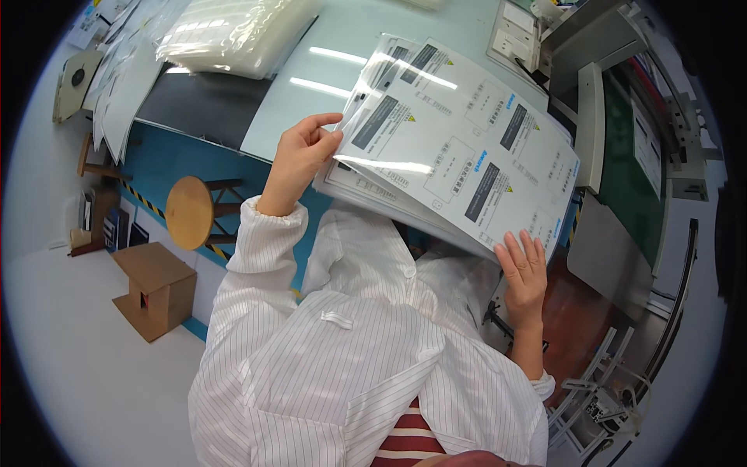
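A large clear plastic sheet (447, 128) printed with black panels, yellow triangles and blue lettering lies slanted across a stack of similar sheets (362, 185) at the near edge of the table. My left hand (299, 159) pinches the sheet's left edge between thumb and forefinger. That side seems slightly raised off the stack. At the near right corner, my right hand (524, 272) rests with its fingers stretched out over the sheet's edge. Overhead lights reflect off the sheet's glossy surface.
Clear plastic film (233, 35) is piled at the back left of the pale table (299, 78). A machine with a green bed (626, 156) stands on the right. Left on the floor are a round wooden stool (189, 214) and a cardboard box (159, 288).
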{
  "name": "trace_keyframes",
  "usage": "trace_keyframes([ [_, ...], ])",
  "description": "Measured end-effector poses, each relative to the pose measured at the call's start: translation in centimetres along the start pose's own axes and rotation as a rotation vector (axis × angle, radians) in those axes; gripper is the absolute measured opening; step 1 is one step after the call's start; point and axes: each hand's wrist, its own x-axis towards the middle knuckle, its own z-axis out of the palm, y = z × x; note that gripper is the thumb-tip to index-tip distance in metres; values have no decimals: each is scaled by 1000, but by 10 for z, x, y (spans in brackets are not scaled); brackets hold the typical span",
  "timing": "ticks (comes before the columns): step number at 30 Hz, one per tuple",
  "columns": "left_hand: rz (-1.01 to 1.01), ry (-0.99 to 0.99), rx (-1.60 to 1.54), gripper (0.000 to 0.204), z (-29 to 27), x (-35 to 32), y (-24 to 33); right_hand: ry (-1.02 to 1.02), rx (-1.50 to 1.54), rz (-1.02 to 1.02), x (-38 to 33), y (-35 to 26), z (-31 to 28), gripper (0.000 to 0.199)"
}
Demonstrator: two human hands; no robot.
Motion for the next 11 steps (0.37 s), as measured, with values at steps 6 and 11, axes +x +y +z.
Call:
trace_keyframes([
  [6,29,25,113,42,-7,-25,-5,-71,-17,81,-5,4,7,41],
  [11,20,-24,222,47,-15,-32,-19,-95,51,114,-6,3,10,44],
])
